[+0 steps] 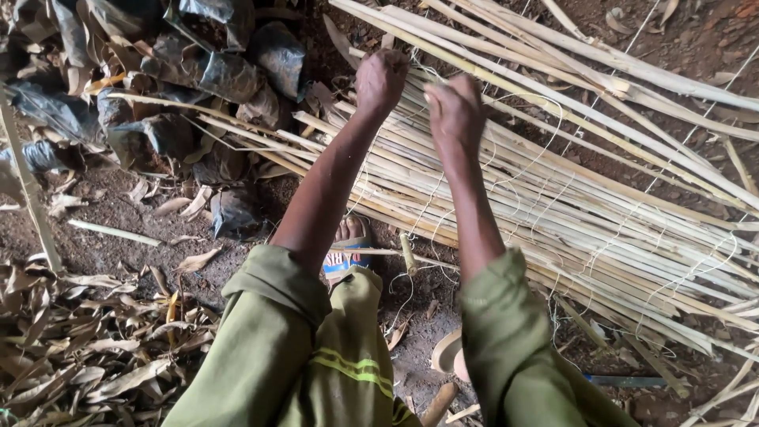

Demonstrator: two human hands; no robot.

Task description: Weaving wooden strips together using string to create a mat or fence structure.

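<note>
Pale split canes (pixel 553 190) are largely bound into a mat with white string (pixel 431 202), pinched in the closed left hand (pixel 381 79) and right hand (pixel 454 111), loose canes (pixel 632 71) left unbound.

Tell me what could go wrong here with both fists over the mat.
1. The string binding the split canes looks thin; a hard pull by the left hand or right hand might snap it.
2. Split cane edges could cut bare fingers.
3. The sandalled foot sits close to loose cane ends.
</note>
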